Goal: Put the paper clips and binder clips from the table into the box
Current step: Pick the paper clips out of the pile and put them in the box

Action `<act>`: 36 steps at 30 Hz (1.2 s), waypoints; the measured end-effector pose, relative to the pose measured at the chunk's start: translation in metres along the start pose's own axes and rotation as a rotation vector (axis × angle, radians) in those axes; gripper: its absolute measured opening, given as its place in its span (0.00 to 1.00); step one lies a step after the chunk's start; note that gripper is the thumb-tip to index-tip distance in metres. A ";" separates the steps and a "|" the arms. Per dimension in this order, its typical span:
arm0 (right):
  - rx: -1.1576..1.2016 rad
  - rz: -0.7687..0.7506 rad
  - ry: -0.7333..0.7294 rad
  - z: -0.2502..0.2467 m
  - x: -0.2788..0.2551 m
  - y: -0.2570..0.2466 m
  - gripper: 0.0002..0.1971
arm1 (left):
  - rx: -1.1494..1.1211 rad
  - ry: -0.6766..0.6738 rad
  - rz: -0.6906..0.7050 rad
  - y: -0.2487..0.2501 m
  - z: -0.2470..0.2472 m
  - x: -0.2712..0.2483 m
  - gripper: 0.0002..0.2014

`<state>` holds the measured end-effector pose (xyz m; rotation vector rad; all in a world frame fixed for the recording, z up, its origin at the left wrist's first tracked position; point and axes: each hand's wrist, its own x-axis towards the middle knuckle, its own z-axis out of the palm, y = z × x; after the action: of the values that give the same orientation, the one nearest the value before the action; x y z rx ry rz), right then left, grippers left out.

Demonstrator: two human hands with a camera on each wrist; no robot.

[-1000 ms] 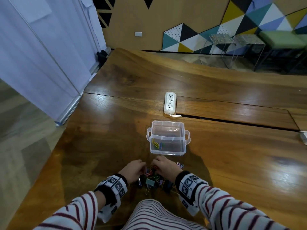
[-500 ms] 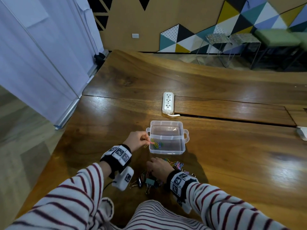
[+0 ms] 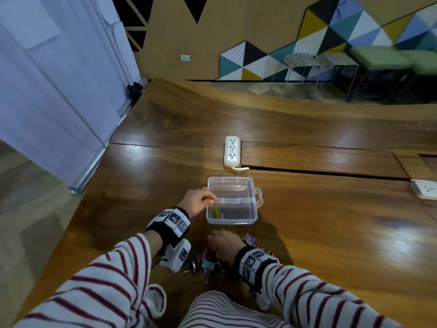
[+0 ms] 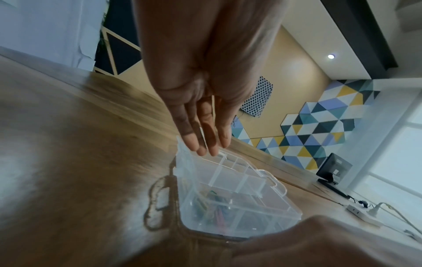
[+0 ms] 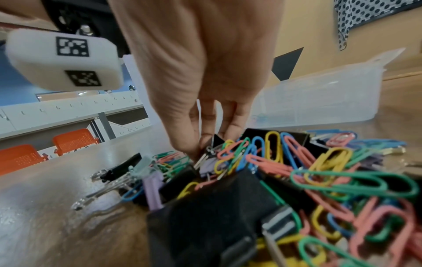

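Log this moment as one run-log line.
left hand: open over box rim | right hand: pinching small binder clip in clip pile | box: some paper clips inside

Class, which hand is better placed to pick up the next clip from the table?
Right. The right hand already has fingertips in the clip pile; the left hand is away at the box, fingers extended.

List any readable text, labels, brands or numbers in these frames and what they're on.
No readable words or numbers in any view.
Wrist bands: square black-and-white marker patterns only, no letters.
White wrist block: the same marker patterns.
Power strip: any marking too small to read.
Clear box: no label visible.
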<state>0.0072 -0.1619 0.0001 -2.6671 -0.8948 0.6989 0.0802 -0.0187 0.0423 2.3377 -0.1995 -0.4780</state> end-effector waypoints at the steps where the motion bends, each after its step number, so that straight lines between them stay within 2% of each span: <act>1: -0.020 -0.015 0.011 -0.001 -0.001 0.000 0.09 | -0.014 0.014 0.014 -0.004 -0.002 -0.007 0.09; 4: 0.011 -0.032 0.035 -0.002 -0.002 0.003 0.07 | -0.011 0.024 -0.041 -0.021 -0.003 -0.034 0.09; 6: 0.118 -0.019 0.040 -0.005 -0.002 0.006 0.07 | 0.028 -0.039 -0.103 -0.035 0.004 -0.051 0.10; 10: 0.496 0.066 0.125 -0.018 -0.005 0.013 0.05 | 0.167 -0.202 -0.158 -0.056 0.025 -0.074 0.13; 13: 0.753 0.115 0.213 -0.033 -0.006 0.026 0.04 | 0.223 -0.199 -0.112 -0.055 0.038 -0.080 0.13; 17: 1.164 0.199 0.245 -0.053 -0.004 0.039 0.07 | 0.331 -0.189 -0.095 -0.046 0.054 -0.081 0.16; 19: 1.257 0.237 0.320 -0.059 0.003 0.045 0.10 | 0.384 -0.179 -0.099 -0.042 0.059 -0.080 0.17; 22: 1.129 0.308 0.364 -0.062 0.015 0.054 0.10 | 0.454 -0.183 -0.090 -0.037 0.065 -0.079 0.14; 25: 0.806 0.325 0.330 -0.060 0.016 0.052 0.06 | 0.497 -0.215 -0.086 -0.035 0.067 -0.079 0.11; 29: 0.539 0.153 0.396 -0.047 0.000 0.035 0.09 | 0.475 -0.253 -0.104 -0.038 0.066 -0.078 0.08; 31: 0.335 0.062 0.287 -0.034 -0.004 0.031 0.08 | 0.481 -0.274 -0.085 -0.039 0.067 -0.078 0.07; 33: 0.136 0.034 0.158 -0.022 -0.006 0.028 0.09 | 0.491 -0.268 -0.065 -0.041 0.068 -0.079 0.08; 36: -0.093 -0.006 0.126 -0.008 -0.007 0.024 0.13 | 0.519 -0.240 -0.042 -0.041 0.068 -0.080 0.09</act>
<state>0.0184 -0.1860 0.0011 -2.7531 -0.9220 0.4934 -0.0195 -0.0099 -0.0090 2.7856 -0.4318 -0.8066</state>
